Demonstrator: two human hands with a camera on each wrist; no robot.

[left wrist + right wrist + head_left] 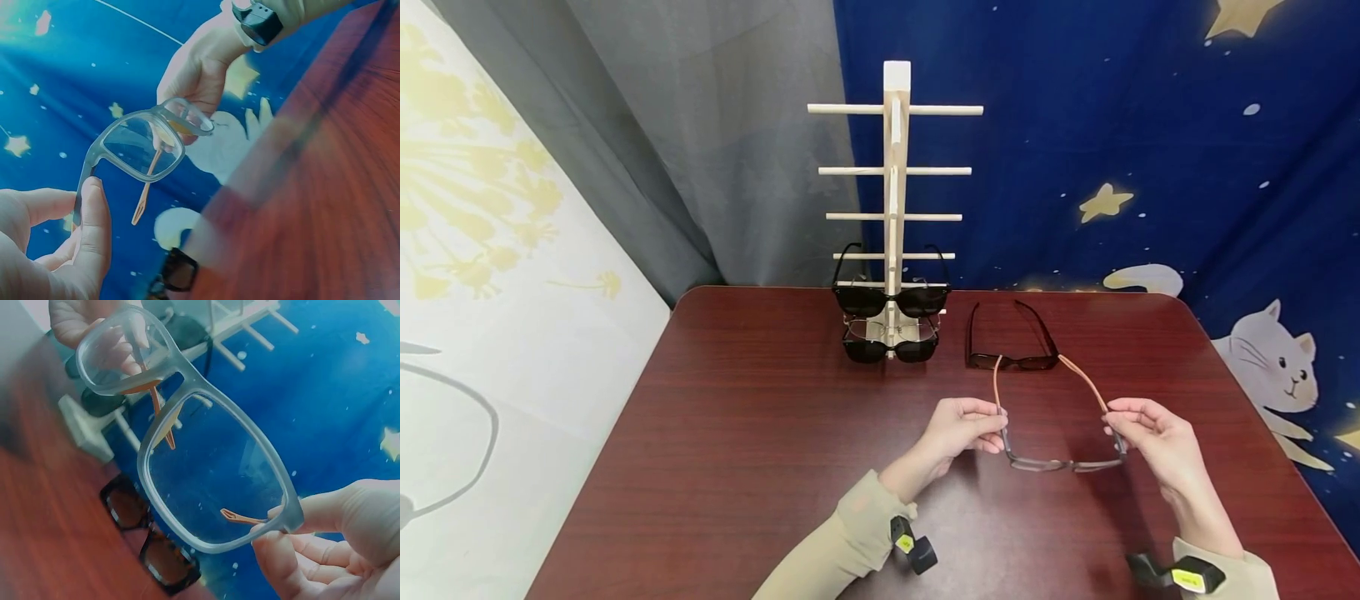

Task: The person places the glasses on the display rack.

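A pair of eyeglasses (1041,465) with a grey see-through frame, clear lenses and orange-brown temples is held up over the table, temples unfolded and pointing away. My left hand (958,433) pinches its left temple close to the hinge. At the other hinge my right hand (1161,437) pinches the right temple between thumb and fingers. The frame front (215,472) fills much of the right wrist view. In the left wrist view one lens (142,147) shows, with the right hand beyond it. Behind the eyeglasses, dark sunglasses (1013,362) lie on the table with temples spread.
A wooden display rack (896,192) with several crossbars stands at the table's back edge. Black sunglasses (891,302), thin-framed glasses and another dark pair sit on its lower bars. The dark red table (737,433) meets a blue star-patterned curtain (1037,125) behind.
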